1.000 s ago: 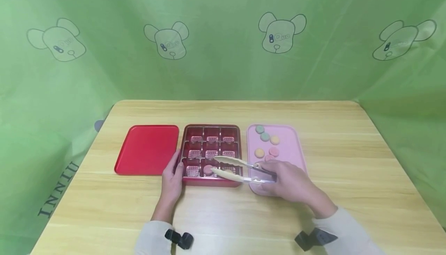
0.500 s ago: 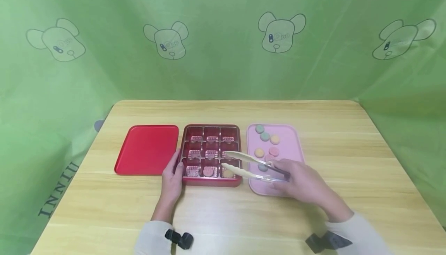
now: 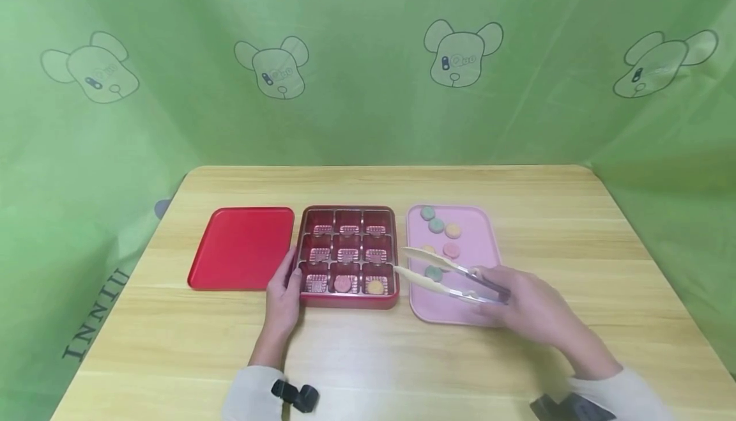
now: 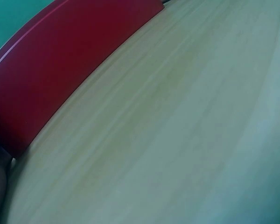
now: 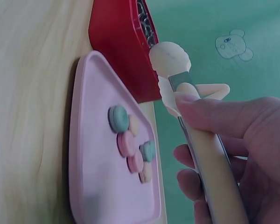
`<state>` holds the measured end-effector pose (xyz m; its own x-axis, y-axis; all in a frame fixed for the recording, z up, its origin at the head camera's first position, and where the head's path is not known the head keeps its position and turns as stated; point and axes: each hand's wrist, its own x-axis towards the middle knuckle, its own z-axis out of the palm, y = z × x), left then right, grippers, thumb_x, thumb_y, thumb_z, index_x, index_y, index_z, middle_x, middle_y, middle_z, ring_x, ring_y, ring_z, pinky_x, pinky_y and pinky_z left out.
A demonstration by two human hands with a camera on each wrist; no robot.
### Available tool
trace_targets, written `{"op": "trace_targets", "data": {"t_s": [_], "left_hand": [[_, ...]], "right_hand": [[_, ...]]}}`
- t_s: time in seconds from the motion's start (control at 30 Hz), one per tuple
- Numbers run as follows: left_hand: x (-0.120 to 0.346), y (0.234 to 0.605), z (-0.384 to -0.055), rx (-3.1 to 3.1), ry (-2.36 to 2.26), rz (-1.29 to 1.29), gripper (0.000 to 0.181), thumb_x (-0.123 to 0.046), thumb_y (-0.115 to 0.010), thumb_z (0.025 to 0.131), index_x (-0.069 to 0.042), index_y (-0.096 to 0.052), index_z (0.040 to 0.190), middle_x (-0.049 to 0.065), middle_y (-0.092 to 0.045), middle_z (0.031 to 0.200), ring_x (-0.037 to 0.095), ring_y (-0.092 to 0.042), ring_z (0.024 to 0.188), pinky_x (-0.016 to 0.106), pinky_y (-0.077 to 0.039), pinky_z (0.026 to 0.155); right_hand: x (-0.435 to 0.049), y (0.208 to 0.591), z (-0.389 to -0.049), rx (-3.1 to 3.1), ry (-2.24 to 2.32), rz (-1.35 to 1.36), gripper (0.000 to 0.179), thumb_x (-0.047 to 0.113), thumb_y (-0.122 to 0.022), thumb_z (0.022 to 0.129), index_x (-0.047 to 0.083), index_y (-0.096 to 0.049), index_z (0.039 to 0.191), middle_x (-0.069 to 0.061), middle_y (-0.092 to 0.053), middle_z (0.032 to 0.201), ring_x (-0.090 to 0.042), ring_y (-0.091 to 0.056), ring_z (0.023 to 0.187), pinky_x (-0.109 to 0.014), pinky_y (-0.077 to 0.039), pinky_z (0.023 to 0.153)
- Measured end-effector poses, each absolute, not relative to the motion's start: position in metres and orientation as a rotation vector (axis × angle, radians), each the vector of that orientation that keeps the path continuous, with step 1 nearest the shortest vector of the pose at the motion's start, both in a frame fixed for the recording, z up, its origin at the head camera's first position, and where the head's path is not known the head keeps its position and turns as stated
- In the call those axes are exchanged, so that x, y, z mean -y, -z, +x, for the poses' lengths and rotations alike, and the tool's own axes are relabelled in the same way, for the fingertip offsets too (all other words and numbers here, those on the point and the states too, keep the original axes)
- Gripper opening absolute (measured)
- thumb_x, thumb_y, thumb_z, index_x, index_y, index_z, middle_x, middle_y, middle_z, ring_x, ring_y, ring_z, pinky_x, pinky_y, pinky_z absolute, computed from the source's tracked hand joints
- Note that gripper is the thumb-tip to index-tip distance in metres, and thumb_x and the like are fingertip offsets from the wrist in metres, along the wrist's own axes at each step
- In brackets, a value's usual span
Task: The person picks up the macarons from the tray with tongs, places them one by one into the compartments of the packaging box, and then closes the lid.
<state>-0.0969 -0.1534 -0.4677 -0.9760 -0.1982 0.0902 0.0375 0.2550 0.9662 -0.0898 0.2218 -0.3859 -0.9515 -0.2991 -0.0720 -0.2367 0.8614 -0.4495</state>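
Note:
My right hand [image 3: 535, 303] grips a pair of tongs [image 3: 428, 257] with metal arms and cream tips. The tips are spread apart with nothing between them, above the left edge of the pink tray [image 3: 460, 312]. On that tray lie several macarons, among them a green macaron [image 5: 118, 119] and a pink macaron [image 5: 126, 143]. A red box [image 3: 347, 301] with a divided insert stands left of the tray. In its front row sit a pink macaron [image 3: 342, 283] in the middle compartment and a yellow macaron [image 3: 375, 287] in the right one. My left hand [image 3: 282, 299] rests along the box's left side.
A red lid [image 3: 244, 248] lies flat left of the box, close beside it. The wooden table [image 3: 368, 357] is backed by green curtains [image 3: 368, 121] printed with bear heads.
My right hand has drawn the tongs right, from over the box's front row to over the tray. The yellow macaron in the front right compartment is uncovered. The left hand has stayed put.

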Motion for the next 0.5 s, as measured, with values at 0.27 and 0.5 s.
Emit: {"op": "trace_targets", "data": {"t_s": [0.27, 0.5], "left_hand": [[0.154, 0.467, -0.096, 2.334, 1.802, 0.148, 0.047, -0.005, -0.040, 0.097, 0.002, -0.035, 0.143, 0.020, -0.035, 0.148, 0.030, -0.028, 0.140, 0.044, -0.025, 0.116], [0.153, 0.467, -0.097, 2.327, 1.809, 0.152, 0.046, -0.005, -0.040, 0.097, 0.002, -0.036, 0.143, 0.020, -0.036, 0.148, 0.031, -0.029, 0.139, 0.044, -0.025, 0.115]], "right_hand": [[-0.238, 0.392, -0.083, -2.939, 0.620, -0.399, 0.062, 0.037, -0.076, 0.075, 0.006, -0.060, 0.126, -0.018, -0.066, 0.113, -0.034, -0.063, 0.096, -0.054, -0.051, 0.077], [-0.249, 0.397, -0.079, -2.940, 0.576, -0.348, 0.069, 0.048, -0.075, 0.073, 0.006, -0.060, 0.126, -0.010, -0.068, 0.101, -0.014, -0.053, 0.073, -0.032, -0.044, 0.059]]}}
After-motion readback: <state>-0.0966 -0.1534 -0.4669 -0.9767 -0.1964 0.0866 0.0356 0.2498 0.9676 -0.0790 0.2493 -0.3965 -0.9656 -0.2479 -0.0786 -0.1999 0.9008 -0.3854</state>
